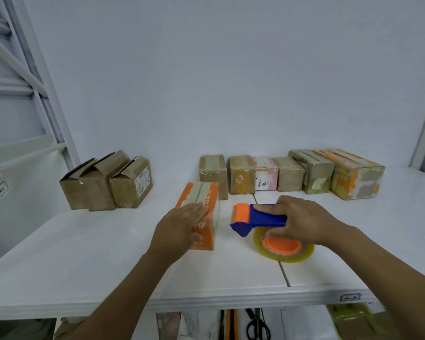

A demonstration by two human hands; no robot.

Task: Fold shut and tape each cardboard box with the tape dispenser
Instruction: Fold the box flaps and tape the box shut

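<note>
Flat left hand [179, 227] on box [197, 193], right hand [302, 218] gripping dispenser [265, 219], centre frame. Behind: open boxes [106, 184] left, taped boxes [290, 174] right.

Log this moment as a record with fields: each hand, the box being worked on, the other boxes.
left hand: left hand presses flat on the orange box, at its near end
right hand: right hand grips the tape dispenser beside that box
box being worked on: closed, pale strip along its top
back row: six closed boxes
left group: three brown boxes, flaps up
</note>
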